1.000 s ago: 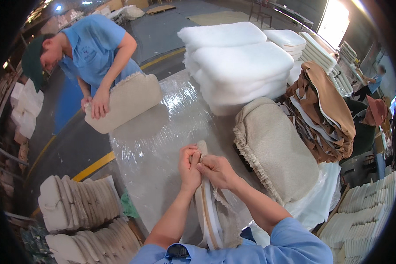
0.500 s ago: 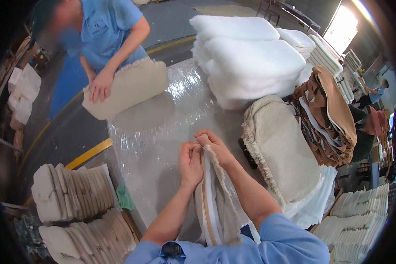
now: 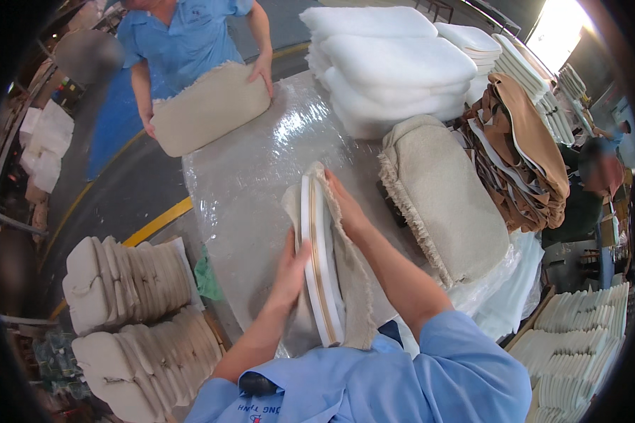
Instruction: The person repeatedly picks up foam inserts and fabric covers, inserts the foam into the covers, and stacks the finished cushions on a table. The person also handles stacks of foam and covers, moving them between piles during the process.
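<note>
A beige fabric cushion cover [image 3: 358, 282] stands on edge in front of me. Its side gapes around a white cushion pad [image 3: 307, 211], with a tan zipper strip running along the white edge. My left hand [image 3: 289, 271] grips the cushion from its left side, thumb over the edge. On the far right side, my right hand [image 3: 344, 204] holds the cover's flap, its fingers partly hidden by the cloth. To my right lies a stack of beige covers [image 3: 448, 204] with frayed edges.
Across the plastic-wrapped table [image 3: 240, 211], a co-worker holds a beige cushion [image 3: 212, 109] in both hands. White padding [image 3: 402, 63] is piled at the far right, beside a heap of brown fabric [image 3: 518, 162]. Stacked beige cushions [image 3: 130, 282] stand at the lower left.
My hands have moved apart from the cover's far end, the left sliding back toward me. The cover now gapes wider around the white pad. The co-worker's cushion has been turned and lifted.
</note>
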### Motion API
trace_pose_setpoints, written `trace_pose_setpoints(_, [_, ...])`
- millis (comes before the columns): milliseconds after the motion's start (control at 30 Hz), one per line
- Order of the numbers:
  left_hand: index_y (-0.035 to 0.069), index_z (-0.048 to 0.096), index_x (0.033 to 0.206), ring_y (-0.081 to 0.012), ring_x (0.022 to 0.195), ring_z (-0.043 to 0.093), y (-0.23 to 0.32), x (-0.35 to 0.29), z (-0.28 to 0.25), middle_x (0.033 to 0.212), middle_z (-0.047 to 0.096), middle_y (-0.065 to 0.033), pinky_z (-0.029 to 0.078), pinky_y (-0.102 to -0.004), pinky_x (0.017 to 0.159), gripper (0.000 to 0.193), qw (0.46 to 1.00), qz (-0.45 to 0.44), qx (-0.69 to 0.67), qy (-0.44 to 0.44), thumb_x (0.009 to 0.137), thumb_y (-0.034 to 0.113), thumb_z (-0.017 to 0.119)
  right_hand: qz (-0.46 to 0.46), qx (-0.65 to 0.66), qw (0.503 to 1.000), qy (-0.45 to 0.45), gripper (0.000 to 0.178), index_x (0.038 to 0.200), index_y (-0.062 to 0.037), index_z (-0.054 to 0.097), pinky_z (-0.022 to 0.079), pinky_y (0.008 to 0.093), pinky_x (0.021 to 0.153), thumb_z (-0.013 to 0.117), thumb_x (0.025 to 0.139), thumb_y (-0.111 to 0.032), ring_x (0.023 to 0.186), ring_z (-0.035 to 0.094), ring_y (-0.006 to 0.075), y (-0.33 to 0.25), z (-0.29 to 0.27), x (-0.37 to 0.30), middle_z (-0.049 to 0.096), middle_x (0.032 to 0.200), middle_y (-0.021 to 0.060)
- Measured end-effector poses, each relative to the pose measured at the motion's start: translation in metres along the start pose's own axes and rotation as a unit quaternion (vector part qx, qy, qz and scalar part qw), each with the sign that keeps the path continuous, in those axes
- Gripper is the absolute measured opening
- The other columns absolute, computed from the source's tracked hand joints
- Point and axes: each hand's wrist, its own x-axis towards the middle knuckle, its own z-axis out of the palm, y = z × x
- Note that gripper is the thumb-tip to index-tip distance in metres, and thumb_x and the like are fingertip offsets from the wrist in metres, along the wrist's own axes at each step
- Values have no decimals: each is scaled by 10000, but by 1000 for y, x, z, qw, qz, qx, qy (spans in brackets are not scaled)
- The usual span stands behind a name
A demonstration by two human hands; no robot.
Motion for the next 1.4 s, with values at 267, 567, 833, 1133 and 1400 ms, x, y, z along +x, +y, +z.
trace_pose_setpoints(267, [-53, 444, 1557, -232, 1396, 515, -7, -68, 11, 1509, 564, -156, 381, -364, 1183, 587, 994, -83, -54, -41, 1128, 342, 510, -47, -41, 996, -67, 734, 1669, 75, 78, 88, 355, 1320, 279, 1172, -427, 1645, 72, 255, 32, 29, -164, 107, 1772, 207])
trace_pose_setpoints(567, [-84, 512, 1505, -245, 1407, 506, -45, -51, -30, 1536, 552, -164, 354, -361, 1199, 656, 988, -110, -111, 21, 1109, 438, 530, 15, 60, 997, 47, 581, 1483, -33, 608, 347, 370, 1233, 369, 1157, -451, 1443, 505, 238, 52, -46, -120, 613, 1502, 146])
trace_pose_setpoints(833, [-70, 532, 1482, -216, 1358, 544, -56, -76, 22, 1495, 579, -154, 386, -341, 1182, 581, 989, -54, -130, -43, 1148, 396, 438, -4, 279, 960, 16, 683, 1656, -73, 332, 335, 330, 1220, 439, 1136, -503, 1422, 469, 203, 82, 25, -139, 497, 1552, 95])
trace_pose_setpoints(1133, [-44, 530, 1463, -213, 1223, 630, -11, -37, 69, 1347, 650, -137, 495, -369, 1075, 526, 966, -71, -244, -49, 1145, 362, 429, -17, 99, 994, 46, 645, 1658, -41, 259, 316, 364, 1232, 362, 1166, -446, 1482, 397, 241, 19, 18, -165, 386, 1631, 136])
trace_pose_setpoints(1400, [21, 388, 1596, -237, 1411, 508, -8, -34, 49, 1538, 514, -139, 406, -397, 1185, 605, 970, 2, -162, -183, 1126, 391, 480, -72, -5, 992, 101, 622, 1641, -23, 294, 339, 364, 1216, 383, 1160, -407, 1437, 448, 242, 17, 11, -126, 470, 1556, 164])
